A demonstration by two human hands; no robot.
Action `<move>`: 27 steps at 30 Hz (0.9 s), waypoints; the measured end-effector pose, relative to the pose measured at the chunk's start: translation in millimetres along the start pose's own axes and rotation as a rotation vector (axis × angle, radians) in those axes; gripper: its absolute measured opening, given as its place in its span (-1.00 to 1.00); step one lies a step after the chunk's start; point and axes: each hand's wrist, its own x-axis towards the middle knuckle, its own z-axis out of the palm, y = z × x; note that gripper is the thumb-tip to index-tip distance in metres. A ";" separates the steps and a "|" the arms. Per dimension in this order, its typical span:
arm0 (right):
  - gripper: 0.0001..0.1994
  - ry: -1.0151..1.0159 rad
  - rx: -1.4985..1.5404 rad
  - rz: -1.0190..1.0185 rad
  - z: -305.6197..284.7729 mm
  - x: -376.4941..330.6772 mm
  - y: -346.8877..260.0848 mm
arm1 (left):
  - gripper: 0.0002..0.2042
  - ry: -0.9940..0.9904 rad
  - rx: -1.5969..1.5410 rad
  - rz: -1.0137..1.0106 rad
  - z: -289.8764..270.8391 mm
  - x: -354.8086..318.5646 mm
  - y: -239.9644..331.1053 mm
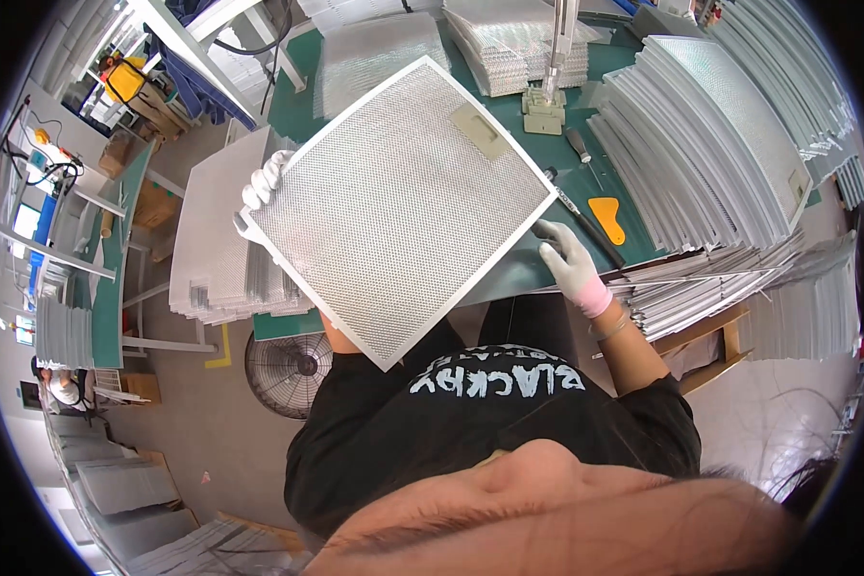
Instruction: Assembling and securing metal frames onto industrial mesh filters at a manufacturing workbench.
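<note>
A square mesh filter panel (398, 206) is being held tilted above the green tabletop (509, 269). Its left corner is being gripped by the gloved left hand (264, 182). The gloved right hand (566, 257) is being rested open near its right edge.

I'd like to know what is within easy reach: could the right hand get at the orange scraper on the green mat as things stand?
Probably yes. The right hand rests at the mesh filter panel's right edge, the orange scraper lies just beyond it on the green mat, and only a dark pen-like tool lies between.

Green bench (509, 278): filter stacks (701, 144), scraper (608, 218)
</note>
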 end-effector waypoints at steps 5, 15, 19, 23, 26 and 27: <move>-0.62 0.023 -0.046 0.014 -11.7 -4.8 -1.0 | -0.61 0.022 -0.022 -0.045 5.6 -9.0 -6.5; -0.61 0.069 0.002 0.081 -26.2 -13.8 3.9 | -0.60 -0.039 -0.088 -0.078 -17.0 -9.0 -8.0; -0.60 0.260 -0.081 -0.006 -41.6 -4.0 0.6 | -0.59 -0.068 -0.071 -0.059 -23.3 -12.0 -9.8; -0.63 0.305 -0.033 -0.048 -69.3 16.9 3.2 | -0.57 -0.080 -0.118 -0.039 -37.2 -18.8 -30.5; -0.61 0.284 0.004 -0.018 -80.4 25.9 -3.0 | -0.54 -0.037 -0.114 -0.154 -27.7 -25.1 -30.3; -0.60 0.268 -0.013 0.010 -82.6 26.5 -7.7 | -0.53 0.037 -0.122 -0.229 -25.6 -28.1 -33.6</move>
